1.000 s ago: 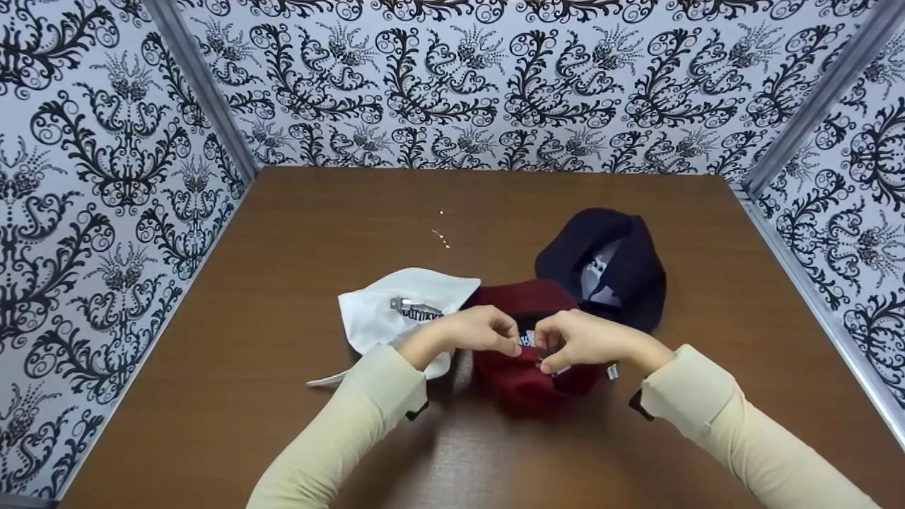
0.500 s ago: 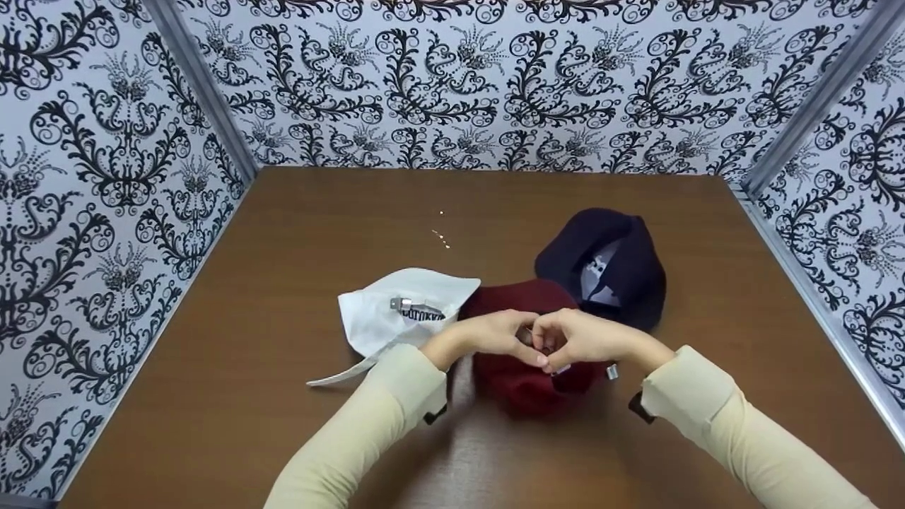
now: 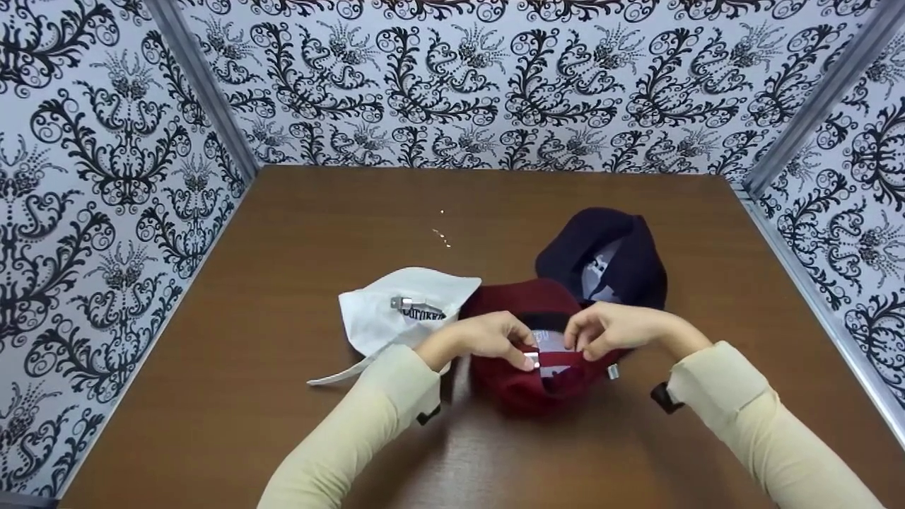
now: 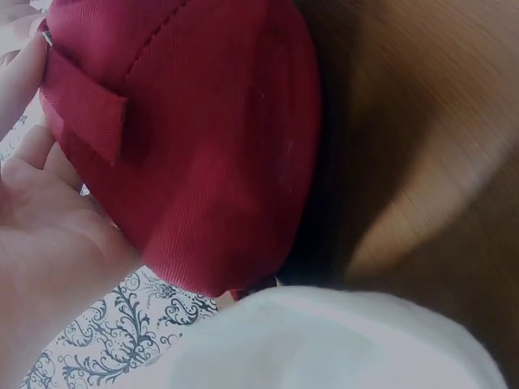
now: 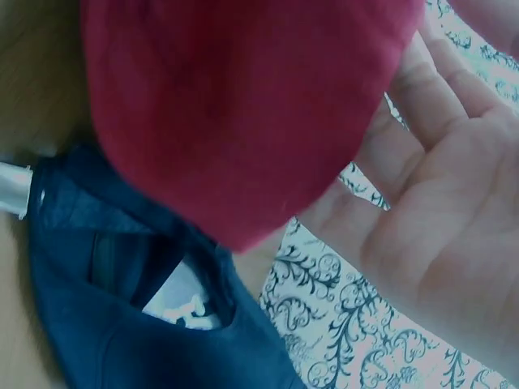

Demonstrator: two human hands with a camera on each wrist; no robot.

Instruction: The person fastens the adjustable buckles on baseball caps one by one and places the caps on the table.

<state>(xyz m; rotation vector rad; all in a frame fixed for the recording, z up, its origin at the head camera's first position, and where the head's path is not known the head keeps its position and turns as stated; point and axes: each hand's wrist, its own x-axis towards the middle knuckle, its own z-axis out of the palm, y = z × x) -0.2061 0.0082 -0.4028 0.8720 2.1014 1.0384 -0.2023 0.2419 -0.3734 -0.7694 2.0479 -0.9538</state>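
A dark red cap [image 3: 527,389] lies on the table between both hands, its opening facing up. At the left of its back strap, my left hand [image 3: 488,336] pinches the strap by a small metal buckle [image 3: 532,359]. A loose strap end [image 4: 96,117] hangs over the crown in the left wrist view. On the opening's right side, my right hand [image 3: 626,329] pinches the red strap between thumb and fingers. The right wrist view shows its palm [image 5: 470,219] beside the red crown, with the exact fingertip contact hidden.
Left of the red cap lies a white cap [image 3: 403,279] with a metal buckle and dark lettering. A navy cap [image 3: 601,233] sits behind on the right. Patterned panels [image 3: 452,85] enclose the brown table [image 3: 332,219].
The hands came together over the red cap's strap half a second ago. Now they are apart, the right hand having moved right, and the buckle shows at the left fingertips.
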